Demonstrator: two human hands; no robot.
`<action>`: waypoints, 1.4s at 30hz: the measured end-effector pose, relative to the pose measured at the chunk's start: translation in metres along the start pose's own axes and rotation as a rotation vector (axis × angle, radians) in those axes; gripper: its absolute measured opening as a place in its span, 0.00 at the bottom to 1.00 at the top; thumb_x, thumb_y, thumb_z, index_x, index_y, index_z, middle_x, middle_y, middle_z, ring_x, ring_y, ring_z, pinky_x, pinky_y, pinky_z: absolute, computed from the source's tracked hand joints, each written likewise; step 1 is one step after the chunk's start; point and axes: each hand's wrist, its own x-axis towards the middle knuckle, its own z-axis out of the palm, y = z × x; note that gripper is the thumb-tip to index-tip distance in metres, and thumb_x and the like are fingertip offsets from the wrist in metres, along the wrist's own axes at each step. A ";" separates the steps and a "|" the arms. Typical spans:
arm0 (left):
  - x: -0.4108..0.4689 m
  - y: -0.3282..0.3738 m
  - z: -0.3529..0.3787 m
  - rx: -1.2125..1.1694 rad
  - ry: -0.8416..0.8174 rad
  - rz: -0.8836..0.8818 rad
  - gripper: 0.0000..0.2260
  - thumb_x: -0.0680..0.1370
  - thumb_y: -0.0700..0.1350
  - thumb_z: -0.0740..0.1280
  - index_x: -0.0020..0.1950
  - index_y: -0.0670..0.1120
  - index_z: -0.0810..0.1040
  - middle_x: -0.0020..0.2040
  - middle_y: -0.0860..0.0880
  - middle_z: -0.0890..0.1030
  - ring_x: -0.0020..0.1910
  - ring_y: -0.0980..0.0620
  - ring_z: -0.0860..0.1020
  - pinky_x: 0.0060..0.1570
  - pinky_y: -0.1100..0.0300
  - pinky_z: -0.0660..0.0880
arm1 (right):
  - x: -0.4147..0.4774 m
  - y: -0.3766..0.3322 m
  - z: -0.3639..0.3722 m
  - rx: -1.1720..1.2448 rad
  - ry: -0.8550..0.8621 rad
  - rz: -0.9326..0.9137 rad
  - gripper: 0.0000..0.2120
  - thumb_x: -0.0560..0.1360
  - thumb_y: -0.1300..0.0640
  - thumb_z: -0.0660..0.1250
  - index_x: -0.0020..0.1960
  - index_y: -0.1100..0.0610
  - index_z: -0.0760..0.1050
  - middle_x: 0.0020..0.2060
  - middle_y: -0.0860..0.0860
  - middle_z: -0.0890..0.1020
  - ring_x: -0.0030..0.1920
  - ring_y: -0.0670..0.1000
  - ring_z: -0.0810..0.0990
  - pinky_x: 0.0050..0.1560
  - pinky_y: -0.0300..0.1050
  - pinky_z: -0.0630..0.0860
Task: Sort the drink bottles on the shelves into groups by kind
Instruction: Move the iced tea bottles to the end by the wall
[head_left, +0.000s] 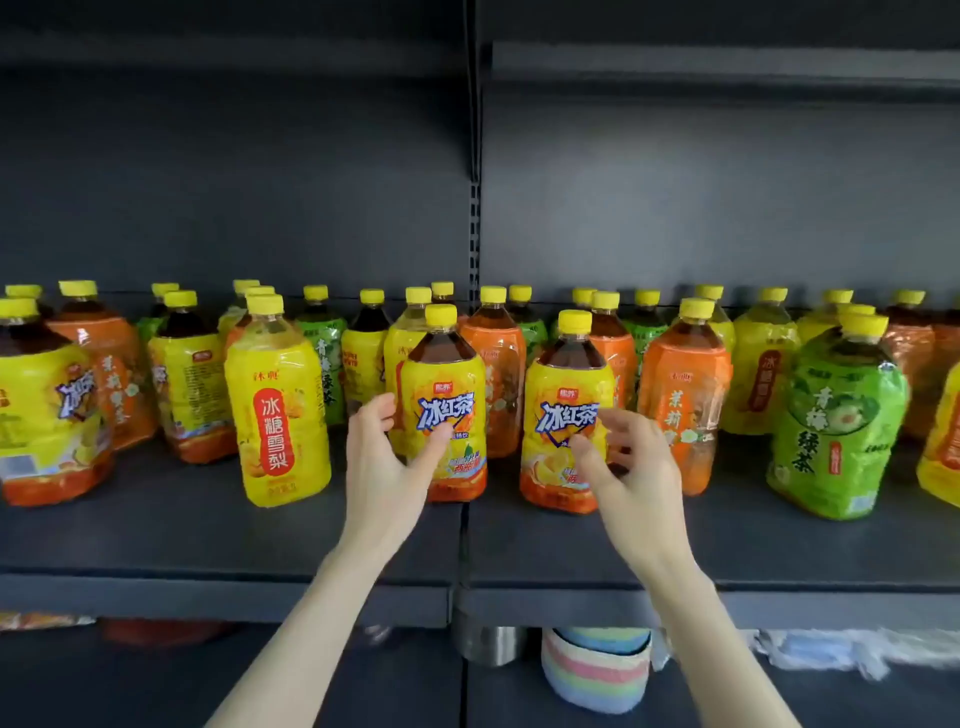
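Note:
Two iced black tea bottles with yellow labels and dark tea stand side by side at the front of the shelf (228, 540), the left one (452, 374) and the right one (563, 384). My left hand (387, 457) is at the left bottle's lower left, fingers loosely curled, thumb tip over its label. My right hand (631, 467) hovers at the right bottle's lower right, fingers spread and slightly bent, blurred. Neither hand plainly grips a bottle.
Mixed kinds stand around: a yellow pear drink bottle (278, 410) to the left, orange jasmine tea bottle (680, 395) and green plum tea bottle (836, 421) to the right, several more behind. A striped pastel container (595, 670) and a metal cup (488, 644) sit on the lower shelf.

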 end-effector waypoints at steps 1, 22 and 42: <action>0.010 -0.004 0.004 -0.034 -0.014 -0.035 0.31 0.71 0.53 0.72 0.68 0.46 0.64 0.61 0.52 0.69 0.60 0.55 0.70 0.56 0.59 0.71 | 0.006 0.003 0.007 -0.028 0.056 -0.002 0.19 0.75 0.51 0.70 0.62 0.54 0.71 0.57 0.48 0.73 0.60 0.51 0.73 0.60 0.50 0.73; 0.023 -0.023 0.023 -0.452 -0.310 -0.277 0.36 0.62 0.57 0.74 0.68 0.53 0.66 0.56 0.56 0.79 0.50 0.61 0.80 0.39 0.70 0.77 | 0.019 0.028 0.052 0.313 0.072 0.265 0.31 0.58 0.42 0.78 0.57 0.46 0.71 0.52 0.46 0.82 0.51 0.44 0.82 0.47 0.41 0.80; -0.149 0.159 0.129 -0.800 -0.511 -0.237 0.22 0.63 0.61 0.71 0.54 0.57 0.77 0.48 0.56 0.84 0.46 0.54 0.83 0.38 0.61 0.79 | -0.088 0.028 -0.217 0.303 0.307 0.279 0.27 0.59 0.37 0.74 0.55 0.45 0.75 0.48 0.49 0.85 0.48 0.53 0.85 0.47 0.57 0.82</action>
